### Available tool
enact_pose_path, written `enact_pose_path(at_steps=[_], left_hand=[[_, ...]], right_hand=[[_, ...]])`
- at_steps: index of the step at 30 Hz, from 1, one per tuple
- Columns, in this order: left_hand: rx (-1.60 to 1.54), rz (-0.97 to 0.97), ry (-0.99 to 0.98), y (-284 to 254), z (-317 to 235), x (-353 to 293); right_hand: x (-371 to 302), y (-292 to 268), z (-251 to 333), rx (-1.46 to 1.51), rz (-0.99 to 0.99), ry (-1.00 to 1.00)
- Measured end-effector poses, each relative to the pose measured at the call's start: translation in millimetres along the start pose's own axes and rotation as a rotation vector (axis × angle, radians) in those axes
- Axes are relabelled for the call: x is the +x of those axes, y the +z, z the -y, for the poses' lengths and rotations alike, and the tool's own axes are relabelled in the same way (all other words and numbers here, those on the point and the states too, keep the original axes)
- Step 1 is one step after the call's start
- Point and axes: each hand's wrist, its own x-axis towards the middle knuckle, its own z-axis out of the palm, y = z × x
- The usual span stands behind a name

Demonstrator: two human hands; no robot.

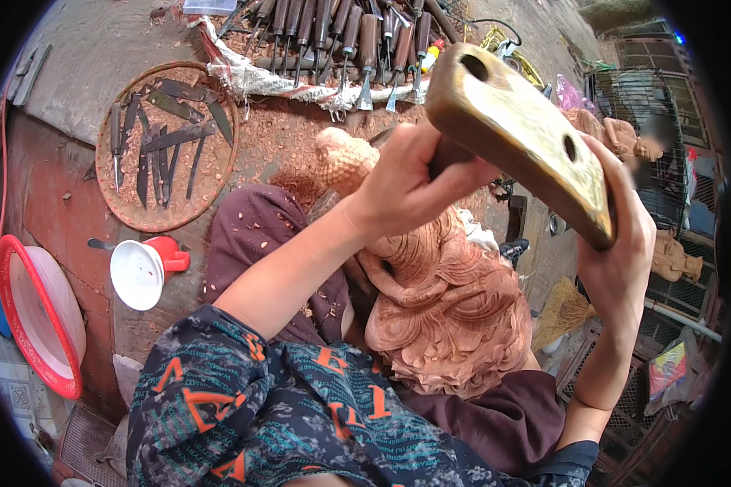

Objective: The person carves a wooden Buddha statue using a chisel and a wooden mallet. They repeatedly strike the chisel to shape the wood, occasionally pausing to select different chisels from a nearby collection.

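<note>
A worn, yellowish-brown wooden block [536, 138] with two round holes is raised close to the camera. My right hand [621, 235] is closed around its right end, fingers along the edge. Below the block's left end, my left hand [406, 178] is closed on a dark brown handle-like piece [451, 154]; the block hides where this piece leads. Beneath both hands, a reddish carved wooden figure [447, 308] with deep folds and scrolls leans between my legs. Its pale knobbly top [343, 158] shows left of my left wrist.
Several dark-handled chisels [368, 49] lie at the back behind a rolled white cloth [276, 84]. Blades fill a round woven tray [114, 187] at left. Near it stand a red-and-white cup [136, 276] and a red-rimmed basin [73, 357]. A straw brush [564, 312] and wire cage [638, 89] are right.
</note>
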Motion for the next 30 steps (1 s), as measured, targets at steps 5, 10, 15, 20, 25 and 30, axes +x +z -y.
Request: enact_pose_path(at_steps=[5, 10, 15, 20, 25, 30], left_hand=[[0.328, -0.014, 0.275, 3.2, 4.7, 4.2], [0.463, -0.112, 0.289, 18.1, 7.4, -3.9], [0.348, 0.319, 0.652, 60.4, 4.9, -38.6], [0.669, 0.551, 0.726, 74.3, 28.5, -74.5], [0.715, 0.546, 0.710, 61.6, 27.6, -61.7], [0.634, 0.328, 0.679, 46.9, 6.6, -33.6]], right_hand=[[-22.7, 2.5, -3.7, 0.106, -0.084, 0.125], [-55.0, 9.5, -7.0, 0.158, -0.211, 0.240], [-83.8, 19.3, -16.4, 0.022, -0.159, 0.141], [-142.1, 40.3, -31.9, 0.022, -0.163, 0.261], [-150.3, 45.8, -30.0, 0.161, -0.162, 0.254], [-141.7, 54.0, -22.9, 0.248, -0.176, 0.352]])
